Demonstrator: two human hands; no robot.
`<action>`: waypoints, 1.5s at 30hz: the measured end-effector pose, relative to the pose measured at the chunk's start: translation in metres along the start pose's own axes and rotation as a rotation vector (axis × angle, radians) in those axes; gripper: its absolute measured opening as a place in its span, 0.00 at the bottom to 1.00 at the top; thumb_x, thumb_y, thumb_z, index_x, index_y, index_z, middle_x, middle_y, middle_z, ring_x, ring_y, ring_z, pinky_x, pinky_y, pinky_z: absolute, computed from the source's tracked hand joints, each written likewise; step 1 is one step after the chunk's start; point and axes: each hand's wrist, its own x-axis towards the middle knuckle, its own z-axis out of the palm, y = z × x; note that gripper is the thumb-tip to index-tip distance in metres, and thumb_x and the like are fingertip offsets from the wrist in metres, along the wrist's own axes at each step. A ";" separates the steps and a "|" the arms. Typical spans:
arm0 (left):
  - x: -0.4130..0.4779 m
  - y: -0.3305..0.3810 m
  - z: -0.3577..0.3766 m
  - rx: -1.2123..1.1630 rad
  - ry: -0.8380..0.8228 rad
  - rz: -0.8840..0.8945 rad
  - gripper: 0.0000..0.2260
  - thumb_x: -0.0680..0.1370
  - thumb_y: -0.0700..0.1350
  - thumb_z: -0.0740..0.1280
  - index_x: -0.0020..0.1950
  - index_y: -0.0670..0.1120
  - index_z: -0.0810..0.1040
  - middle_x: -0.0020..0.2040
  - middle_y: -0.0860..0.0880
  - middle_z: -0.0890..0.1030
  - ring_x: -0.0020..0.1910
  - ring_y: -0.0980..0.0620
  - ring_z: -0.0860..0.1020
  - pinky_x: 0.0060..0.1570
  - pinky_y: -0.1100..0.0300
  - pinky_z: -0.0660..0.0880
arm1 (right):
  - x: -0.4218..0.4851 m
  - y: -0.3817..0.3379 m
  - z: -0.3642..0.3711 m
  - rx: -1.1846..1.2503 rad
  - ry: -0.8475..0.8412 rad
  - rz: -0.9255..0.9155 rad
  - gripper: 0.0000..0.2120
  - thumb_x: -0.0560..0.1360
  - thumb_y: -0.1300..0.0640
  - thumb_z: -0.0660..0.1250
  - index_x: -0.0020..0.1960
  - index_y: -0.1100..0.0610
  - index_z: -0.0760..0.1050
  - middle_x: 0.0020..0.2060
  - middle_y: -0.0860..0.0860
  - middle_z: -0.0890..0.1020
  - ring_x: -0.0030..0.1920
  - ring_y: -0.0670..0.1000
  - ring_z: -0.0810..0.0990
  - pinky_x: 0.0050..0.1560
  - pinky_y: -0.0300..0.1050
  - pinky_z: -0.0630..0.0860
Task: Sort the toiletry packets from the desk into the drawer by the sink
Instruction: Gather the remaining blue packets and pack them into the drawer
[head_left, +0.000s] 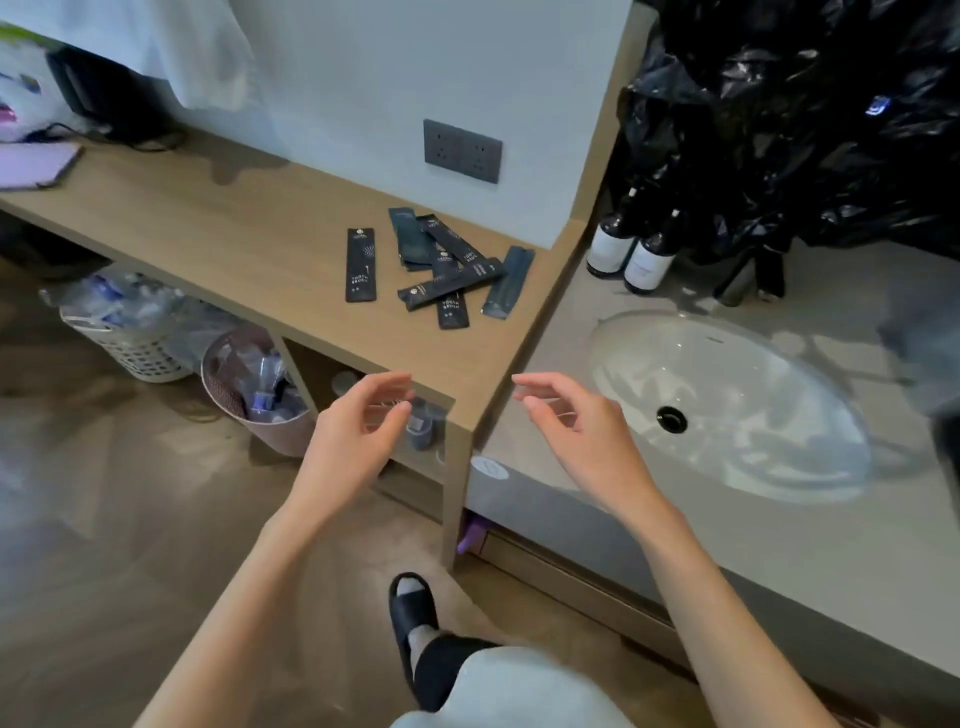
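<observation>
Reading "TOOTH BRUSH" on packet (360, 265) | hands (358, 431) empty

We count six dark toiletry packets (447, 265) on the desk (218, 228), all left of the sink (727, 395): one lies alone (360, 265), five overlap in a loose heap nearer the sink. Behind the sink stand two dark bottles (631, 249) with white labels. Left of the sink, under the desk, we see two baskets (197, 374). Two hands (467, 431) show.
</observation>
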 end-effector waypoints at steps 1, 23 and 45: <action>0.021 -0.010 -0.008 0.009 0.026 -0.002 0.14 0.78 0.43 0.65 0.64 0.49 0.75 0.55 0.55 0.81 0.53 0.59 0.79 0.53 0.66 0.74 | 0.022 -0.004 0.010 -0.052 0.009 -0.013 0.12 0.79 0.53 0.62 0.61 0.46 0.77 0.52 0.41 0.82 0.50 0.39 0.78 0.46 0.28 0.73; 0.370 -0.211 -0.056 0.251 -0.172 -0.347 0.33 0.74 0.58 0.67 0.74 0.47 0.61 0.69 0.40 0.69 0.69 0.42 0.65 0.66 0.46 0.66 | 0.366 0.062 0.187 -0.342 0.053 0.498 0.27 0.76 0.46 0.64 0.73 0.46 0.61 0.68 0.55 0.71 0.67 0.59 0.70 0.63 0.55 0.71; 0.474 -0.229 -0.041 0.491 -0.435 0.048 0.28 0.78 0.56 0.58 0.75 0.45 0.61 0.78 0.44 0.53 0.77 0.45 0.47 0.75 0.50 0.49 | 0.374 0.047 0.221 -0.493 0.184 0.701 0.24 0.78 0.40 0.57 0.73 0.41 0.61 0.67 0.53 0.70 0.68 0.55 0.65 0.63 0.52 0.70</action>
